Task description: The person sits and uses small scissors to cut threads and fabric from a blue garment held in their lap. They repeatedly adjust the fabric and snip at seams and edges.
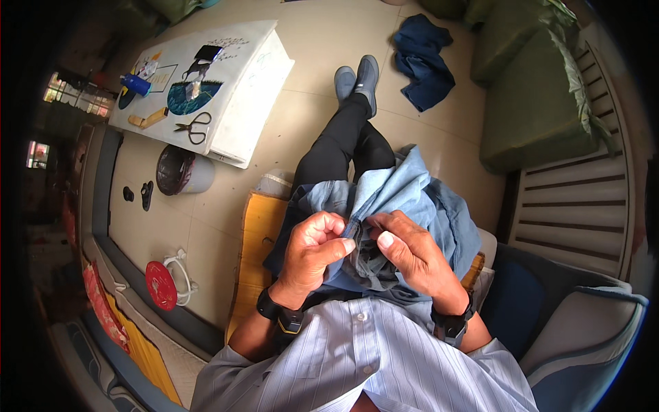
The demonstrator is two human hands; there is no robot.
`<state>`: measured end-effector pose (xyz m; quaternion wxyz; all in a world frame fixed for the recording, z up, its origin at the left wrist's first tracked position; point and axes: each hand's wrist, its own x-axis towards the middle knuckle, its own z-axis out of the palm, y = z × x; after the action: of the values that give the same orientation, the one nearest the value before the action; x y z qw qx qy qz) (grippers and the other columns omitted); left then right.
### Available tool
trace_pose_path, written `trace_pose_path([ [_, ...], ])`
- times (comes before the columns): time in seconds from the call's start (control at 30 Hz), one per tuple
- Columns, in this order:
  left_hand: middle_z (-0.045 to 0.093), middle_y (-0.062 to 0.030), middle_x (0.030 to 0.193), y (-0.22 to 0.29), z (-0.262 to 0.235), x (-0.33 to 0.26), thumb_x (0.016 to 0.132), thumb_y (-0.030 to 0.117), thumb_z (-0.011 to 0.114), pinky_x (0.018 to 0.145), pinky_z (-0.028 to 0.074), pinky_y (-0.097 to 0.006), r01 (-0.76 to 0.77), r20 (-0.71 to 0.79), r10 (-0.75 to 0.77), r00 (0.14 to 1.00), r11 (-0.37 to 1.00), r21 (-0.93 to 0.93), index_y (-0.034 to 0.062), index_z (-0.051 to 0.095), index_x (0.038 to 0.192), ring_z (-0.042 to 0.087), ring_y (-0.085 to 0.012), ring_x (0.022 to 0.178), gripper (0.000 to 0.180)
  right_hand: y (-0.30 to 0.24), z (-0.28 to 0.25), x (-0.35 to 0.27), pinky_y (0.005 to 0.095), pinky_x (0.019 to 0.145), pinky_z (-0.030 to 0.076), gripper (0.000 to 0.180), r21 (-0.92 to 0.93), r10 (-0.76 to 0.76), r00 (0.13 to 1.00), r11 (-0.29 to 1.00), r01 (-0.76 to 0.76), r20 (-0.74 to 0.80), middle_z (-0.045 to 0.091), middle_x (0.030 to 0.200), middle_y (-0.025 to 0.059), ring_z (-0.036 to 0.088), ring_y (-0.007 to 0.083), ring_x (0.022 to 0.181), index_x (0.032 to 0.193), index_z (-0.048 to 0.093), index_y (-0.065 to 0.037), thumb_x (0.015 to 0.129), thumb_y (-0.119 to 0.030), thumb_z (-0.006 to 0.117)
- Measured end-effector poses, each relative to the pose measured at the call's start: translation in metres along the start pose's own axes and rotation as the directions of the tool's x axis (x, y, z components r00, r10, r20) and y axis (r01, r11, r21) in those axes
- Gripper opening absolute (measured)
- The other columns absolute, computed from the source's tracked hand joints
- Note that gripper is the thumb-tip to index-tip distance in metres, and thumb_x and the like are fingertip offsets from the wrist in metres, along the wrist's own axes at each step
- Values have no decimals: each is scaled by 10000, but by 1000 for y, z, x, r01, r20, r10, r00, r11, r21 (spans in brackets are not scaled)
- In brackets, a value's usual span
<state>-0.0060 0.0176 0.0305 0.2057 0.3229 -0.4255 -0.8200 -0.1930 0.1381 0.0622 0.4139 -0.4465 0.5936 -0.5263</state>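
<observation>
- Left hand (312,248) curled tight, pinching a fold of the denim (419,199) on the lap;
- Right hand (412,250) grips the same fold, thumb pressing; hands just beside each other.

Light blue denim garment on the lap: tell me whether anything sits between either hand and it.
Nothing visible does. The left hand and the right hand both already pinch a folded edge of the light blue denim garment, fingers in direct contact with the cloth. The steel scissors lie apart on the white board.
</observation>
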Motion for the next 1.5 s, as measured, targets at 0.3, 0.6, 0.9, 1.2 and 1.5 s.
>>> trace_pose_path([
  [0.3,657,0,925,4,3,0,896,-6,708,771,500,-226,22,24,-20,1000,995,-101,21,621,1001,610,-54,817,139,4,6,0,392,737,490,282,-216,-79,997,973,83,24,579,881,154,610,326,812,1196,666,49,977,-123,711],
  [0.6,649,1,949,4,-2,2,894,-18,691,789,496,-227,62,82,-51,995,988,-141,29,620,993,601,-59,844,131,14,9,1,392,716,507,279,-187,-131,991,974,130,7,609,893,152,642,324,800,1158,685,49,942,-114,750],
  [0.9,637,7,941,1,-4,4,886,-12,699,780,486,-221,76,101,-59,993,982,-175,37,616,982,588,-59,831,136,18,10,2,358,740,515,257,-172,-128,992,977,124,-8,641,897,134,657,288,828,1123,700,48,911,-76,775],
  [1.2,637,8,938,1,-3,3,883,-13,708,774,495,-222,93,93,-76,993,977,-192,42,616,986,595,-60,826,149,20,12,3,354,739,519,232,-179,-145,989,974,140,-17,646,899,131,662,289,826,1106,707,40,902,-50,774],
  [1.5,663,-16,968,-2,-10,4,880,19,726,810,508,-250,110,114,-89,990,975,-191,42,625,977,616,-89,855,142,29,15,0,284,709,484,159,221,62,987,975,-28,-148,630,884,21,599,123,801,1101,709,11,968,-72,732],
])
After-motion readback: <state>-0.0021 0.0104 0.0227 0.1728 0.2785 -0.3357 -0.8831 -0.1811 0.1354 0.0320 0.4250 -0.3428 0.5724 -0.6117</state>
